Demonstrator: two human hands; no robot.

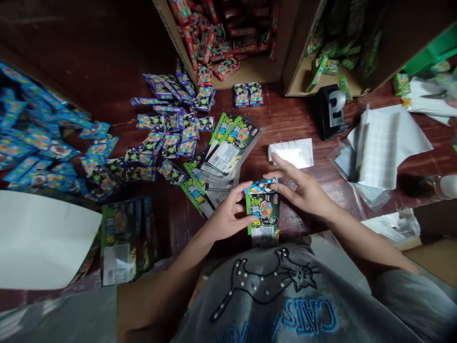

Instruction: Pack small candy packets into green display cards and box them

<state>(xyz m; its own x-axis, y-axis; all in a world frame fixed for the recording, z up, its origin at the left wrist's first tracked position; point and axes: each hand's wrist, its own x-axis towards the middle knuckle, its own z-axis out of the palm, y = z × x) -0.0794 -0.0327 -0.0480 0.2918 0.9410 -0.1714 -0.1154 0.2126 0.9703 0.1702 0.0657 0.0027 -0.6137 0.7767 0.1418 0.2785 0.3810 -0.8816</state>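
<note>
Close to my body, my left hand grips a green-and-black printed packet by its left side, thumb on the front and fingertips near the top. A small blue printed box sits at the packet's upper end; whether it is partly inside cannot be made out. My right hand has its thumb and a finger closed on the right end of that box, while its index finger stretches forward. Just beyond the right hand lies a folded white paper. More printed packets are fanned out beyond my left hand.
Purple boxes and blue boxes lie loose to the left. Cardboard cartons hold red boxes and green boxes. A black tape dispenser, paper stack and bottle stand right; stacked packets lie left.
</note>
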